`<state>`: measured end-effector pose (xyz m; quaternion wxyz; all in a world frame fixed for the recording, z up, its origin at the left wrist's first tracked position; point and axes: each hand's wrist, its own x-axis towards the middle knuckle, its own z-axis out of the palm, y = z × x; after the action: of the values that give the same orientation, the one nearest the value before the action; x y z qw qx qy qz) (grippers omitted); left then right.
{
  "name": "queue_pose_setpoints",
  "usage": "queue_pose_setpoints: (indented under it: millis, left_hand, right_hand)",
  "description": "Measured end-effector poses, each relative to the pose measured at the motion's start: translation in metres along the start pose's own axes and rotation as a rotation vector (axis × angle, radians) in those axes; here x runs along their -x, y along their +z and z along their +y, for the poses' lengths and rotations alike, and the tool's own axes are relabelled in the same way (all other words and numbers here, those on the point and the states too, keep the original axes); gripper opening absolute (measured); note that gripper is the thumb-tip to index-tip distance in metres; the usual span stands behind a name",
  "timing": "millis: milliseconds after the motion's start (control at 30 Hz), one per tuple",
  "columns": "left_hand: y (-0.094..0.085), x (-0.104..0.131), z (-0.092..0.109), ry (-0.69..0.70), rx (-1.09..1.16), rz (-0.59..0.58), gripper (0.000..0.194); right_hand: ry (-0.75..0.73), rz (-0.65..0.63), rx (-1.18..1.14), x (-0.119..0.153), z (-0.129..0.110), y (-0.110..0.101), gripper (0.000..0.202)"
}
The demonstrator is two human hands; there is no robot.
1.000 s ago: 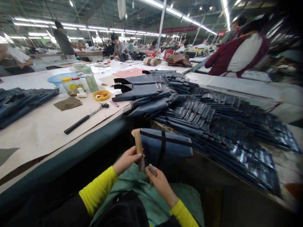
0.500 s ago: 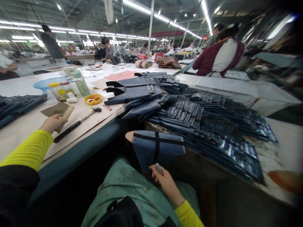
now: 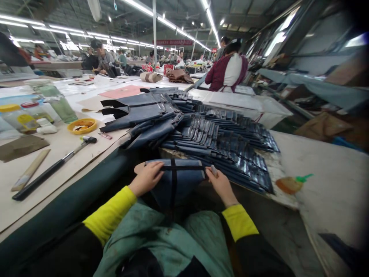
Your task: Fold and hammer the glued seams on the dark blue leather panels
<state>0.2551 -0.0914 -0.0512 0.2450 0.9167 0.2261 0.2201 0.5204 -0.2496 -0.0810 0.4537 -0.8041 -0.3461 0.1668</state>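
A blue panel (image 3: 187, 176) with crossed black strips hangs at the table edge above my lap. My left hand (image 3: 147, 177) lies on its upper left corner, fingers pressed together over the black strip. At the panel's right end, my right hand (image 3: 221, 185) is closed round a small grey object (image 3: 214, 171), its fingertips at the panel's edge. Beyond the panel, long stacks of similar blue pieces (image 3: 201, 130) overlap on the table. A wooden-handled tool (image 3: 31, 169) lies on the left beside a black-handled hammer (image 3: 57, 165).
Jars (image 3: 20, 117), a yellow dish (image 3: 82, 125) and a brown sheet (image 3: 24, 148) are on the left of the table. On the right lies an orange bottle with a green tip (image 3: 290, 184). A person in maroon (image 3: 227, 69) is further back.
My left hand has let go of the wooden-handled tool and moved right onto the panel. My right hand has risen to the panel's right end. The view has turned right.
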Motion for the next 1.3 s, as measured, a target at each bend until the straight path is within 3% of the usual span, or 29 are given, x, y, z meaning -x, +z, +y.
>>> queue_pose_setpoints:
  millis: [100, 200, 300, 467, 567, 800, 967, 1067, 1167, 1200, 1300]
  left_hand:
    - [0.046, -0.015, 0.020, 0.038, -0.016, -0.046, 0.047]
    - [0.065, -0.015, 0.018, 0.026, -0.095, -0.059, 0.053]
    - [0.059, -0.003, 0.000, 0.046, -0.233, -0.074, 0.057]
    - [0.030, 0.034, -0.051, 0.006, -0.482, -0.032, 0.064]
    - [0.018, 0.050, -0.069, -0.026, -0.558, 0.017, 0.072]
    - [0.015, 0.046, -0.055, -0.122, -0.608, -0.010, 0.063]
    - [0.037, 0.029, -0.038, -0.058, -0.594, 0.031, 0.062]
    - [0.054, 0.017, -0.022, 0.032, -0.484, 0.017, 0.061]
    - [0.056, 0.006, -0.010, 0.056, -0.338, 0.116, 0.065]
    - [0.052, 0.004, -0.008, 0.053, -0.274, 0.163, 0.066]
    - [0.032, 0.005, -0.017, -0.021, -0.098, 0.271, 0.054]
  right_hand:
    - [0.018, -0.060, 0.047, -0.017, 0.003, 0.009, 0.046]
    - [0.012, -0.066, 0.065, -0.027, 0.005, 0.017, 0.036]
    - [-0.017, -0.083, 0.085, -0.030, 0.003, 0.022, 0.025]
    - [-0.082, -0.068, 0.088, -0.025, -0.004, 0.030, 0.017]
    - [-0.095, -0.014, 0.063, -0.023, -0.007, 0.033, 0.016]
    - [-0.017, 0.024, 0.023, -0.029, -0.002, 0.032, 0.026]
    - [-0.010, -0.081, 0.038, -0.027, -0.006, 0.018, 0.030]
    - [-0.069, -0.087, 0.032, -0.022, -0.033, 0.009, 0.030]
    - [-0.187, -0.054, 0.024, -0.013, -0.085, 0.001, 0.032]
    - [-0.260, -0.051, 0.028, -0.008, -0.107, -0.001, 0.033]
    - [-0.737, -0.028, 0.176, 0.012, -0.172, -0.004, 0.021]
